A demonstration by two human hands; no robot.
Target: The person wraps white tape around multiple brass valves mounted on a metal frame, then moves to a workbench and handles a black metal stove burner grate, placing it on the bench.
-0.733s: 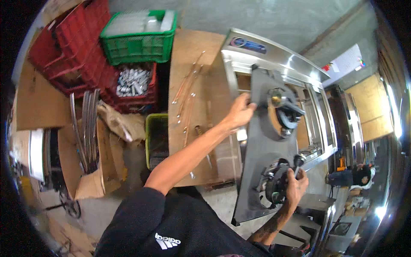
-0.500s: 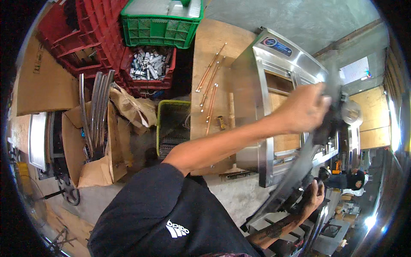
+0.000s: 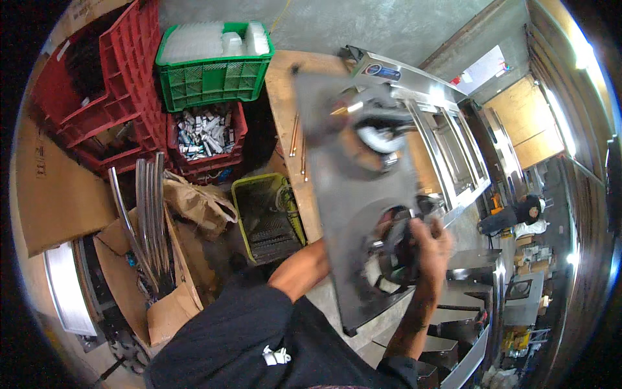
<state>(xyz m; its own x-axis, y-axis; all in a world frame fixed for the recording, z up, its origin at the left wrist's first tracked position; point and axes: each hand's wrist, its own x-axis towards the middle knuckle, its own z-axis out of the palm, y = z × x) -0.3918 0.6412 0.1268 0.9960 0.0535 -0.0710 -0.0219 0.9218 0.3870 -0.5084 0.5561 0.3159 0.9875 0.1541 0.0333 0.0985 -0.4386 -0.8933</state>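
A dark grey gas cooktop panel (image 3: 356, 194), blurred by motion, hangs tilted in front of me. Two round burner assemblies with dark and shiny metal parts stand on its near face. My right hand (image 3: 432, 246) is closed round a black part at the panel's right edge, beside the lower burner assembly (image 3: 389, 253). Behind the panel's left edge goes my left forearm (image 3: 301, 269); that hand and its fingers are hidden. Beyond the panel, a stainless steel stove body (image 3: 453, 139) with rectangular openings rests on the wooden table (image 3: 275, 81).
Thin copper-coloured tubes (image 3: 295, 139) lie on the table. At left are a green crate (image 3: 217, 81), red crates (image 3: 129, 71), a yellow-rimmed bin (image 3: 238, 217) and a cardboard box (image 3: 184, 259) with upright metal strips. Another person (image 3: 512, 217) is farther off at right.
The cooktop panel has swung left and turned its burner side to me, now covering part of the stove body. My left hand has passed out of sight behind it; my view has shifted right.
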